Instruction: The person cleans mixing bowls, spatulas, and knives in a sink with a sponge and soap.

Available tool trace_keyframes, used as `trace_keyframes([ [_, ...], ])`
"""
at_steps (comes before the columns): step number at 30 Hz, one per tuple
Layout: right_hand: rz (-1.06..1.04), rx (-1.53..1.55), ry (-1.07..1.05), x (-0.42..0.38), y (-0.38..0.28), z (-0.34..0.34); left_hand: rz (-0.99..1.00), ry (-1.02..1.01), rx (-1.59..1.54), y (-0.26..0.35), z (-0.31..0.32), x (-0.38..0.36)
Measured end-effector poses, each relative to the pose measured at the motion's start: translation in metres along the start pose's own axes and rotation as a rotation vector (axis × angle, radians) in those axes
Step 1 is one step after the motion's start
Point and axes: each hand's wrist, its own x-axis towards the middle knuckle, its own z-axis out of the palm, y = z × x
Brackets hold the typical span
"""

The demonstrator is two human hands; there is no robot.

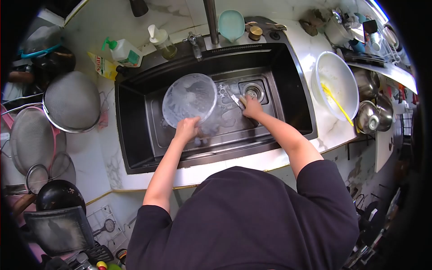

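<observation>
In the sink (pixel 139 103), a round, cloudy translucent plastic bowl (pixel 191 99) is tilted, with whitish film over its surface. My left hand (pixel 186 129) is closed on the bowl's near rim. My right hand (pixel 252 108) is low in the sink beside the drain (pixel 252 91), its fingers closed around a small flat tool with a silvery blade (pixel 235 100). Whether that tool is a knife or a scraper cannot be made out. Suds and water (pixel 222 114) lie on the sink floor between the bowl and my right hand.
Along the back stand a faucet (pixel 211 22), pump bottles (pixel 126 53) and a teal dish (pixel 231 25). On the right, a white bowl (pixel 321 85) holds a yellow-handled utensil (pixel 337 104), near metal bowls (pixel 368 117). Mesh strainers (pixel 72 101) hang at left.
</observation>
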Motion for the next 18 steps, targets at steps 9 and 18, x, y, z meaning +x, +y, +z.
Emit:
trace_keyframes([
  [9, -0.017, 0.171, 0.088, 0.0, -0.011, 0.022, -0.087, 0.153, 0.012, 0.004, 0.005, 0.0],
  [18, -0.189, 0.865, 0.155, -0.066, -0.094, -0.021, -0.605, -0.187, -1.731, 0.079, 0.028, 0.05],
])
